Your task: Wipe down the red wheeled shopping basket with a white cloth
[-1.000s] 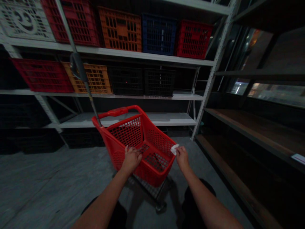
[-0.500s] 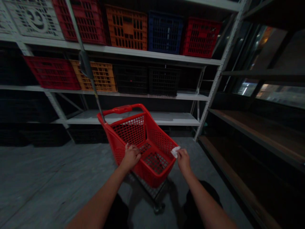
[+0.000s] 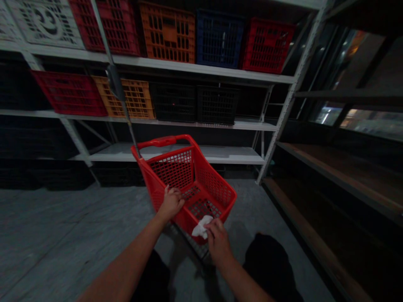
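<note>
White cloth (image 3: 199,227), crumpled up, and it's right at the near rim of the red shopping trolley (image 3: 204,184), low down at six o'clock in the view! The right hand (image 3: 218,243) is closed around it, fingers (image 3: 211,226) pressed into the fabric, with the cloth bunched against the trolley's red plastic edge. Over at the left, the left hand (image 3: 171,204) is curled over the side rim, gripping the trolley and holding nothing else. Beyond them, the trolley's red handle (image 3: 162,141) sits at twelve o'clock, and a thin pole (image 3: 126,113) with a dark paddle-shaped tip (image 3: 115,83) rises from its far corner toward eleven. Behind that stands white metal shelving (image 3: 283,109), packed with crates: a white crate (image 3: 47,21), red crate (image 3: 116,29), orange crate (image 3: 166,33), blue crate (image 3: 219,37) and another red crate (image 3: 267,46) along the top, then a lower row of red, orange and black crates (image 3: 174,102). Dark wooden shelves (image 3: 346,180) run along three o'clock, and the trolley's wheels roll on a grey concrete floor (image 3: 63,222)
</note>
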A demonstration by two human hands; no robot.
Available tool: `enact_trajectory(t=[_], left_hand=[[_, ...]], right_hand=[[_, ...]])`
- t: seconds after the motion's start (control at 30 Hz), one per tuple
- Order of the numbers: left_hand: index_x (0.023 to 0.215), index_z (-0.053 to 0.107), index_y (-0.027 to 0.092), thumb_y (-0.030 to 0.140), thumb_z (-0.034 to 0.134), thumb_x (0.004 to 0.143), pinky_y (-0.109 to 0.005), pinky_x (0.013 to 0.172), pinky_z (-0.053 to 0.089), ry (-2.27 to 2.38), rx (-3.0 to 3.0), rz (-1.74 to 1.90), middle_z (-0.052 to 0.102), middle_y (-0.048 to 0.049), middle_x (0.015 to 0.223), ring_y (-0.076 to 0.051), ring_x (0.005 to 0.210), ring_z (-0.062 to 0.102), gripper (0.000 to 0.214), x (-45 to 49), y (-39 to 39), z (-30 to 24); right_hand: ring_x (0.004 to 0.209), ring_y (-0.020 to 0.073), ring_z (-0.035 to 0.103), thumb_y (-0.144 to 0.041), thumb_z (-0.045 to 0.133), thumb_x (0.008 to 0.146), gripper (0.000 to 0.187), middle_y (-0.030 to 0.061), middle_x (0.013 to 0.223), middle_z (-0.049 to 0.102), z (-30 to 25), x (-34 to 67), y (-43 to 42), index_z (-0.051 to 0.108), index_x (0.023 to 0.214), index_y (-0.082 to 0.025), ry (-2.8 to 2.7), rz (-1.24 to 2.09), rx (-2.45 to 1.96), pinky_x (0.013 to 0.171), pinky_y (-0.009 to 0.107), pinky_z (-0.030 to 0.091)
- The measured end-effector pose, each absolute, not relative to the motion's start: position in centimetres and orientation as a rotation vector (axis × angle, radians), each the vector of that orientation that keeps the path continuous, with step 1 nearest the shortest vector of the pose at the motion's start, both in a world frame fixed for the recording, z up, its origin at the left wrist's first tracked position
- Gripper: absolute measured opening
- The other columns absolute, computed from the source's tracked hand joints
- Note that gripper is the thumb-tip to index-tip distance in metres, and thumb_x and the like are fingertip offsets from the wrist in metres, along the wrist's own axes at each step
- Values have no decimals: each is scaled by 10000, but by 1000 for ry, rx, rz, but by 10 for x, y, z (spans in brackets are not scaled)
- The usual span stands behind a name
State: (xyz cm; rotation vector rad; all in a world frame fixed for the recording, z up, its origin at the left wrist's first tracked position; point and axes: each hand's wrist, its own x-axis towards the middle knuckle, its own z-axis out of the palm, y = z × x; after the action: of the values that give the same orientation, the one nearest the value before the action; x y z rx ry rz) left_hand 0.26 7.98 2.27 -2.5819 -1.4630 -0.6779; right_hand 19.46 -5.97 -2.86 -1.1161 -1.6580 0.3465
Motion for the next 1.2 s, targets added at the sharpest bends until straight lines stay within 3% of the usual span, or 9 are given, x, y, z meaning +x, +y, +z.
enact_trajectory(t=[0.4,0.6,0.7,0.77,0.9,1.2], left_hand=[[618,602,204,241,392,766,-525,1011,78,-1484,-2605,-468,642,-7,791,-186,970,475,259,-7,80,34],[877,594,124,308,316,834,-561,993,100,-1642,-2401,-426,582,-144,1003,-274,1063,430,336,27,45,48],[867,590,122,409,228,863,-437,907,339,-1644,-2425,-397,622,-116,851,-215,863,557,462,71,9,34],[863,597,123,460,169,861,-372,691,453,-1683,-2459,-340,632,-113,733,-203,674,597,545,94,-12,19],[770,617,115,499,130,847,-354,547,456,-1744,-2464,-209,633,-142,644,-257,622,617,625,99,-26,3],[833,632,166,514,98,841,-363,599,466,-1842,-2466,-17,664,-136,704,-253,685,635,637,51,-28,12]], right_hand=[[695,151,485,-71,426,713,211,42,740,496,-15,313,48,623,713,-148,-1528,-1,-1406,683,271,428],[766,168,508,-48,421,706,226,59,793,530,-22,285,19,614,746,-159,-1529,81,-1405,745,294,432],[833,170,516,-44,427,709,242,55,857,544,-28,256,-8,606,797,-182,-1556,165,-1316,776,297,432],[829,162,520,-39,425,711,251,49,854,540,-30,241,-19,603,806,-189,-1578,211,-1265,763,284,437],[771,146,513,-34,416,716,261,39,810,513,-27,241,-9,610,807,-183,-1638,204,-1214,705,253,442],[752,147,505,-74,439,732,224,35,770,534,-18,262,34,636,781,-168,-1539,168,-1190,710,265,425]])
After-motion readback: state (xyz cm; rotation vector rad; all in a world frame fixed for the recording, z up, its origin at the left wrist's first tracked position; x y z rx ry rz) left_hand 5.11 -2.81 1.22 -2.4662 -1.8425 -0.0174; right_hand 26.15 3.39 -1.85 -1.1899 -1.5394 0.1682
